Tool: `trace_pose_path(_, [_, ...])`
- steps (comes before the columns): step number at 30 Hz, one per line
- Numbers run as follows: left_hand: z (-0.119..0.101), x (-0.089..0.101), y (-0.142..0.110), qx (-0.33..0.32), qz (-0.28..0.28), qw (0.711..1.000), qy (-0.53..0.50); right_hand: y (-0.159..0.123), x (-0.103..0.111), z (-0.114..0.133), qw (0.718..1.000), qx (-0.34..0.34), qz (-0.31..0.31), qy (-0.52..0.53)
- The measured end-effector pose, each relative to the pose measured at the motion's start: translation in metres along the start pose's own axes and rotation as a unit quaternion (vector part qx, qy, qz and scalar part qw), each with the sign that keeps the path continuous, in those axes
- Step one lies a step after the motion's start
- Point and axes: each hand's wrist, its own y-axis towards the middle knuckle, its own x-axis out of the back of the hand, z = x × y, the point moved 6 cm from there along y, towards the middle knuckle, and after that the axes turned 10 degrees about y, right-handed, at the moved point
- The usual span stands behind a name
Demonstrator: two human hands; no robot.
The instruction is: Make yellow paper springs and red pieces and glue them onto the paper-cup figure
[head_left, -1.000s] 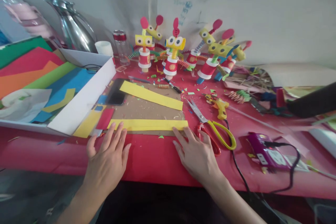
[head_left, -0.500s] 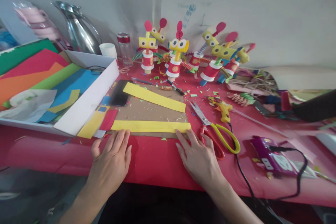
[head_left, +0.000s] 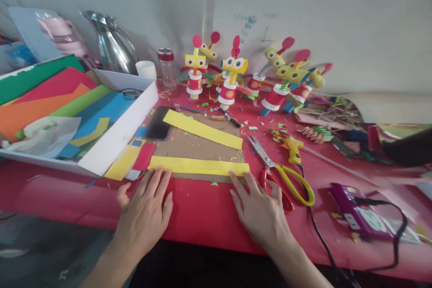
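Observation:
A folded strip of yellow paper (head_left: 199,166) lies along the near edge of a brown cardboard sheet (head_left: 189,147). My left hand (head_left: 146,204) rests flat with fingertips on the strip's left end. At its right end, the fingertips of my right hand (head_left: 259,209) touch the paper, fingers spread. Neither hand grasps anything. Farther back on the cardboard, a second yellow strip (head_left: 204,129) lies at a slant, its left end over a black phone (head_left: 158,125). Scissors (head_left: 270,157) with red and yellow handles lie beside my right hand, partly hidden by its fingers.
A white box (head_left: 118,137) of coloured paper stands at left. Several paper-cup robot figures (head_left: 229,92) line the wall. A yellow glue gun (head_left: 293,146) and a purple device (head_left: 361,216) with a black cable lie at right. A steel jug (head_left: 113,47) stands behind the box.
The whole view has shifted, so things appear farther right and slightly lower. Both hands stay at the near strip's ends, their fingertips slightly closer to its near edge.

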Motion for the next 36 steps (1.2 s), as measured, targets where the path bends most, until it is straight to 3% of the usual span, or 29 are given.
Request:
trace_pose_path(6, [0.004, 0.008, 0.001, 0.044, -0.021, 0.998, 0.037, 0.000, 0.003, 0.001, 1.000, -0.002, -0.002, 0.003])
trace_pose_path(12, [0.029, 0.015, 0.011, 0.067, -0.052, 0.994, 0.073, -0.002, 0.000, 0.000, 0.999, -0.007, -0.015, 0.031])
trace_pose_path(16, [0.044, 0.015, 0.022, 0.083, -0.071, 0.992, 0.057, -0.004, -0.004, -0.002, 0.998, -0.016, -0.020, 0.052])
trace_pose_path(19, [0.042, 0.015, 0.031, 0.073, -0.078, 0.994, 0.038, -0.004, -0.004, -0.003, 0.998, -0.026, -0.015, 0.062])
trace_pose_path(22, [0.017, 0.019, 0.039, 0.014, -0.091, 0.996, 0.015, -0.003, -0.002, -0.001, 0.997, -0.037, -0.002, 0.074])
trace_pose_path(25, [-0.035, 0.019, 0.041, -0.129, -0.072, 0.987, -0.061, -0.002, 0.002, 0.002, 0.996, -0.043, 0.000, 0.084])
trace_pose_path(27, [-0.068, 0.016, 0.038, -0.190, -0.064, 0.973, -0.115, -0.002, 0.004, 0.003, 0.995, -0.045, -0.002, 0.090])
trace_pose_path(30, [-0.095, 0.005, 0.033, -0.188, -0.042, 0.972, -0.137, -0.004, 0.005, 0.002, 0.993, -0.045, -0.005, 0.106])
trace_pose_path(36, [-0.104, 0.002, 0.039, -0.162, -0.016, 0.982, -0.098, -0.006, 0.006, -0.013, 0.984, -0.032, -0.031, 0.174])
